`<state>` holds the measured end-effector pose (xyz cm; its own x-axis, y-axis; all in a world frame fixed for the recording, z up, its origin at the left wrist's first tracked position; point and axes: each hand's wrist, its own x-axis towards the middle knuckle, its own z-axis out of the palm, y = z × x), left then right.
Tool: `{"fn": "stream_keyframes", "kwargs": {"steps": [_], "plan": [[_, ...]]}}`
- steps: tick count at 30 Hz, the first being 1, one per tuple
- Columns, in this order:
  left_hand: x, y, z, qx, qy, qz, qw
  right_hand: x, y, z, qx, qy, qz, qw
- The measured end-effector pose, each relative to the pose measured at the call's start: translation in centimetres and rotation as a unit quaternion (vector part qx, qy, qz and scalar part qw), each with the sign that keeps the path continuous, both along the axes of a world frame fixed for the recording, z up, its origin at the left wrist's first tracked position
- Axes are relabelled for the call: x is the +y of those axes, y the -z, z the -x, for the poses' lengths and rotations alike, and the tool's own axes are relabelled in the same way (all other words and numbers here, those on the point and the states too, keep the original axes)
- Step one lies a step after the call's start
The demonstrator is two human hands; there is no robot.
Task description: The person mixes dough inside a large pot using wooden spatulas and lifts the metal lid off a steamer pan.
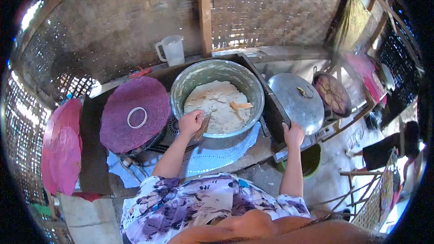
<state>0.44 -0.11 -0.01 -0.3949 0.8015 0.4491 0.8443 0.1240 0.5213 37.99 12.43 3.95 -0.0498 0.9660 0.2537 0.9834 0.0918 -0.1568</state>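
Observation:
My left hand (191, 123) is closed at the near left rim of a large metal basin (218, 63), round the end of a flat brown wooden tool (203, 127). Pale, dough-like stuff (212, 99) fills the bottom of the basin, and a light wooden piece (240, 105) lies on it. On the right, my right hand (294, 134) rests at the dark wooden edge of the table, close to a round metal lid (296, 101); its fingers are bent, and whether they grip the edge is hard to see.
Left of the basin lies a purple round sheet (122, 99) with a white ring (137, 117) on it. A plastic jug (173, 50) stands behind. Further right are a pan with round pieces (332, 94) and a green tub (312, 160). Part of a person (386, 151) shows at far right.

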Motion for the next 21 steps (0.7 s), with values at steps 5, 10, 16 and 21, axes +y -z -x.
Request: {"fn": "stream_keyframes", "kwargs": {"steps": [5,10,16,21], "plan": [[-0.21,-0.46,-0.25,0.012,0.001,0.012,1.000,0.35,0.85,-0.36,0.031,0.003,-0.004,0.999],[-0.18,-0.35,-0.23,-0.006,0.015,-0.022,1.000,0.33,0.81,-0.44,0.023,-0.006,-0.007,1.000],[-0.28,-0.61,-0.27,0.006,0.019,-0.021,1.000,0.14,0.64,-0.44,0.033,-0.008,-0.005,0.999],[-0.19,-0.20,-0.27,0.020,0.020,-0.054,0.998,-0.01,0.70,-0.42,0.041,-0.017,-0.042,0.998]]}}
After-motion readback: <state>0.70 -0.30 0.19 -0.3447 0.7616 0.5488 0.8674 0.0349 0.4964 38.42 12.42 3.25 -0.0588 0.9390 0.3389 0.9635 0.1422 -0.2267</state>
